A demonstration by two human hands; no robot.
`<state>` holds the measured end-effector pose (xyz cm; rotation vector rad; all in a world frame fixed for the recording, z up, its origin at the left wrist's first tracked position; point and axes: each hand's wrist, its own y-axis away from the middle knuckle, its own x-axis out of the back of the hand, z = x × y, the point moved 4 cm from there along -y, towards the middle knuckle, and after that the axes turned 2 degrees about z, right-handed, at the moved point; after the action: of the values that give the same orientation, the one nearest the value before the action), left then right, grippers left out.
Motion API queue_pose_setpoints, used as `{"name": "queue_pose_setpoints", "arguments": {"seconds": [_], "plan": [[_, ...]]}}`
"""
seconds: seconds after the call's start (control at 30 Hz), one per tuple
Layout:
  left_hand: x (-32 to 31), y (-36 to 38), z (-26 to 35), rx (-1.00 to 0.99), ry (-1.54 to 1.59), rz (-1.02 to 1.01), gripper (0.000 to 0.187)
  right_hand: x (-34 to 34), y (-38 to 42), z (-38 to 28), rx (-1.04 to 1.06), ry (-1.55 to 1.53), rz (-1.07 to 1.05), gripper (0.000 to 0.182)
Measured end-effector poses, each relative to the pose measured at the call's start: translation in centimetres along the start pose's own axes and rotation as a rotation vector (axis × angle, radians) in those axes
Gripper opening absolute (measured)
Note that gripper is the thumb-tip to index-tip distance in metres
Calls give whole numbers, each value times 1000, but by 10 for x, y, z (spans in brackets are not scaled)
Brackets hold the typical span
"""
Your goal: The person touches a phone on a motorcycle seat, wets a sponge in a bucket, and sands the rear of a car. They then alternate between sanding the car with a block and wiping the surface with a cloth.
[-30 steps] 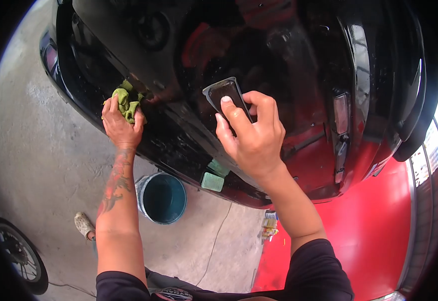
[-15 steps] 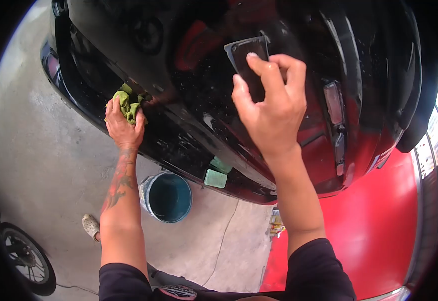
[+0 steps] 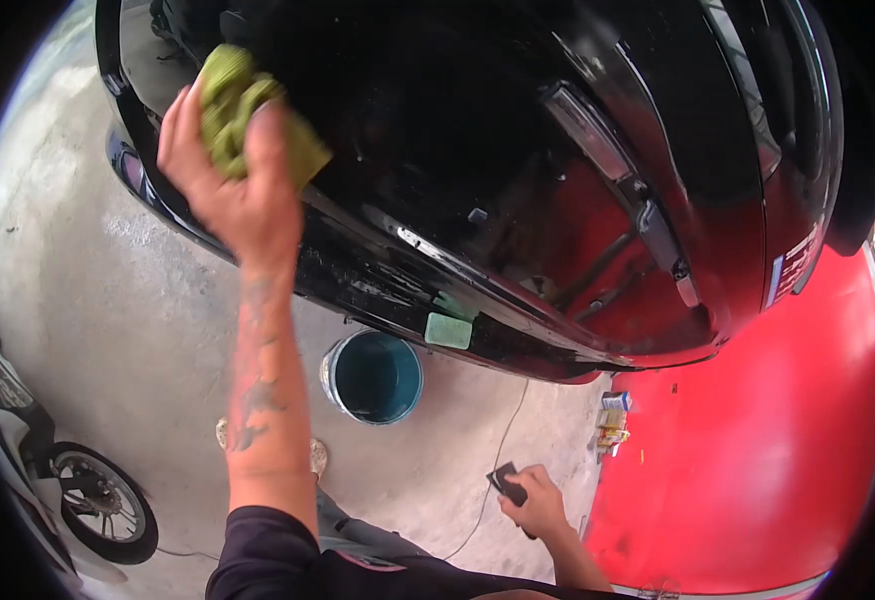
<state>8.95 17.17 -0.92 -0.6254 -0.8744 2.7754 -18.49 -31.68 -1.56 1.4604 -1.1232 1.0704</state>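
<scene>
My left hand (image 3: 242,210) grips a crumpled yellow-green cloth (image 3: 225,115) over the glossy black rear panel (image 3: 407,90) of a car, at the upper left. Down at the lower right, away from the car, my right hand (image 3: 540,508) has its fingers closed around a flat black sanding block (image 3: 506,482). A pale green block (image 3: 448,331) rests on the car's bumper, with its reflection beside it. Small water drops dot the panel around the number-plate recess.
A bucket (image 3: 372,378) with dark water stands on the concrete floor below the bumper. Cans and packets (image 3: 612,425) lie beside a red panel (image 3: 737,450) at the right. A motorbike wheel (image 3: 102,503) is at the lower left, and a cable crosses the floor.
My left hand has moved up the panel with the cloth. The right hand has come off the panel and dropped toward my body, still holding the block. The view has shifted.
</scene>
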Motion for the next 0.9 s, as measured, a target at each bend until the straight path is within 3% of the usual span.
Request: {"name": "queue_pose_setpoints", "arguments": {"seconds": [0.07,0.13,0.37,0.4,0.5,0.6,0.73,0.8,0.9], "plan": [[-44,12,19,-208,-219,-13,54,-4,14,-2,-30,-54,-36,41],[-76,35,42,-280,-295,-86,54,-7,20,2,-51,-94,-42,42],[-109,81,123,-239,-138,-243,65,-7,17,13,-28,-123,21,42],[-104,86,124,-231,-140,-265,63,-7,15,13,-14,-121,28,42],[-81,125,104,-533,-131,-466,61,-7,12,8,6,-109,14,42],[-52,128,66,-604,-107,-590,54,-5,10,2,21,-109,9,41],[-34,70,24,-446,-254,-450,52,-2,12,-4,52,-106,21,39],[-31,44,14,-461,-353,-367,53,2,6,-14,86,-98,73,39],[-20,34,17,-455,-281,-460,47,16,-22,-31,141,-80,186,40]]}}
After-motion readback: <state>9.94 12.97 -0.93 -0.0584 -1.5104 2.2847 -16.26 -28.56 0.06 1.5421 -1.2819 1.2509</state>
